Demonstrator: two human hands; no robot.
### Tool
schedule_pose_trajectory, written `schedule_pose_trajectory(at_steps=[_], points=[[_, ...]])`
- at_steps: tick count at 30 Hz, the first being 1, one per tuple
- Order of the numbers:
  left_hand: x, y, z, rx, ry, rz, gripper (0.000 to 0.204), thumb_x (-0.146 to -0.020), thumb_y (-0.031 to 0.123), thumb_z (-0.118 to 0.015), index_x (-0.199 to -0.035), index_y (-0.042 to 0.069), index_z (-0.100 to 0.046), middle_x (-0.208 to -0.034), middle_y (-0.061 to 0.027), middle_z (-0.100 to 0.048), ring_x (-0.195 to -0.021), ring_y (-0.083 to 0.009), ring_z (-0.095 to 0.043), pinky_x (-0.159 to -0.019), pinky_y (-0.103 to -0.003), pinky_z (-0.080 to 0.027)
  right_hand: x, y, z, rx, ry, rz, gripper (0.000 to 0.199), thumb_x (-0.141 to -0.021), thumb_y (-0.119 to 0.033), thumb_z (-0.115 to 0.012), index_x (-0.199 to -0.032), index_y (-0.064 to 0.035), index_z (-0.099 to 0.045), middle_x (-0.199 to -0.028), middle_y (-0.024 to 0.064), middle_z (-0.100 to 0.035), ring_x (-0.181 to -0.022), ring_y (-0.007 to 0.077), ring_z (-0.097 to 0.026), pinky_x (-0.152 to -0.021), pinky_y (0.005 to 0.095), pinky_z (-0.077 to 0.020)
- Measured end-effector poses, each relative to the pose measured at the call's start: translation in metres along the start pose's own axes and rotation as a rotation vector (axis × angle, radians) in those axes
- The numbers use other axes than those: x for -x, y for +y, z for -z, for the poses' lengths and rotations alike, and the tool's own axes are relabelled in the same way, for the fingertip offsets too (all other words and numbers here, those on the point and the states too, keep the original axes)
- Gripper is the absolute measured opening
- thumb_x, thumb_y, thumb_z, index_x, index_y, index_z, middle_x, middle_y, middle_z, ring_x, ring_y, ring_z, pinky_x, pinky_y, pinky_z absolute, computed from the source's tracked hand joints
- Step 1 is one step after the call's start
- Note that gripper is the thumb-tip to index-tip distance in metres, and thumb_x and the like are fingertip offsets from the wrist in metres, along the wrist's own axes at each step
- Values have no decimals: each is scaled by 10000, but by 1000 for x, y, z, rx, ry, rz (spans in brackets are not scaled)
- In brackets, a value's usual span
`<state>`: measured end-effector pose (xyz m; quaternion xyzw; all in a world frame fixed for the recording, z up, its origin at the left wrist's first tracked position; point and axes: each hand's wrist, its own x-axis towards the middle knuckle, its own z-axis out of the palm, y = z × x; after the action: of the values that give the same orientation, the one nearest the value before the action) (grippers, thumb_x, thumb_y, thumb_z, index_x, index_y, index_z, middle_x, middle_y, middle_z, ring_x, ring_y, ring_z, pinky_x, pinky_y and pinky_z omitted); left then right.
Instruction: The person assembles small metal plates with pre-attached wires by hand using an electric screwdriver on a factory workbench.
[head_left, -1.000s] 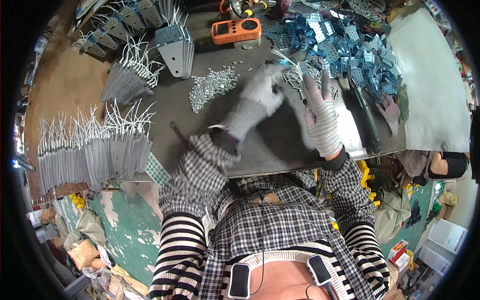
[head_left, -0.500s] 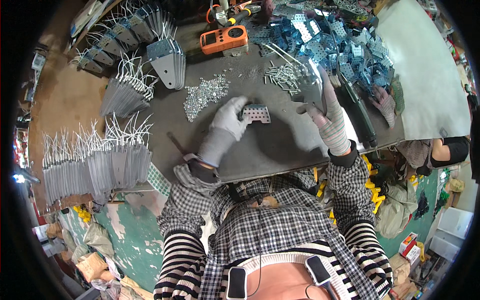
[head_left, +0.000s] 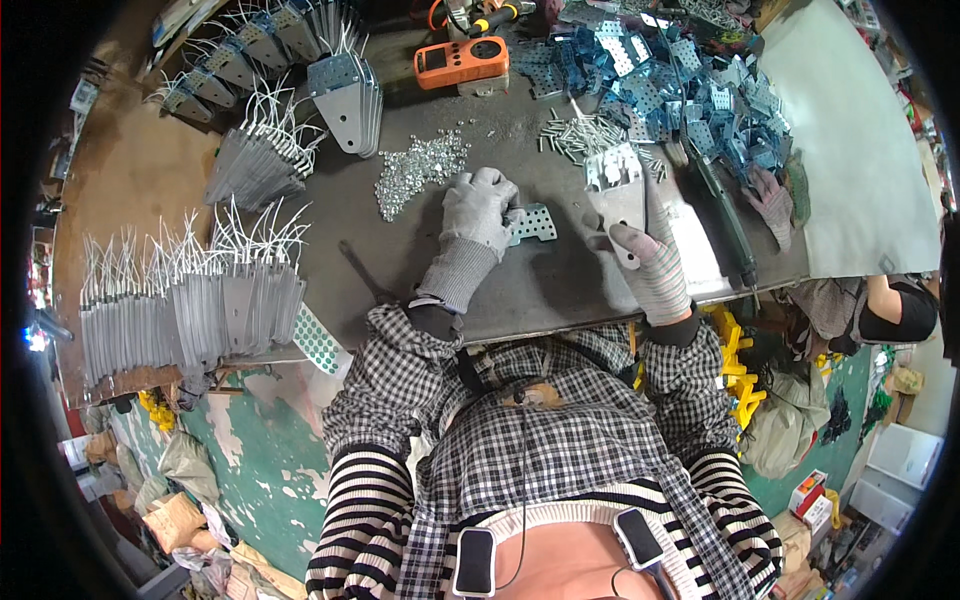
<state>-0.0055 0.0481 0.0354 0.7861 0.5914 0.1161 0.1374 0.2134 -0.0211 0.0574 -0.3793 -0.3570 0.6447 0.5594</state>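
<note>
My left hand, in a grey glove, is closed on one end of a small perforated metal bracket just above the dark tabletop. To its right, my right hand, in a striped glove, grips the narrow lower end of a flat grey metal plate. The plate stands tilted, its wide end up, with a bright perforated piece at that end. Thumb and fingers hold it near the hole. Beyond it lie loose screws; a spread of small shiny nuts lies beyond my left hand.
Blue-tinted perforated brackets are heaped at back right, beside a black corded power screwdriver. Wired grey plates stand in rows at left. An orange meter sits at the back. A striped glove rests by the right edge.
The plate in my right hand has turned from nearly edge-on to showing its broad face, and its wide end has come lower. My left hand has shifted slightly right, tilting the bracket.
</note>
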Motion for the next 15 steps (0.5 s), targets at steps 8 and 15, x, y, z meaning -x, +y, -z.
schedule_pose_trajectory(at_steps=[8, 15], points=[[11, 8, -34, 1175, 369, -49, 130, -872, -90, -625, -979, -36, -577, -1040, -51, -572, -919, -105, -554, -832, -239, -482, 1, 27, -21, -322, -113, -222, 805, -891, -234, -680, -1549, -129, -228, -1220, 123, -579, -971, 230, -619, -772, 319, -542], [11, 5, -36, 1158, 440, -88, 195, -905, -69, -611, -1084, -19, -550, -1068, -52, -577, -943, -103, -561, -850, -248, -485, -5, 28, -38, -302, -72, -171, 799, -886, -198, -670, -1550, -119, -233, -1223, 81, -558, -981, 176, -592, -769, 309, -530]])
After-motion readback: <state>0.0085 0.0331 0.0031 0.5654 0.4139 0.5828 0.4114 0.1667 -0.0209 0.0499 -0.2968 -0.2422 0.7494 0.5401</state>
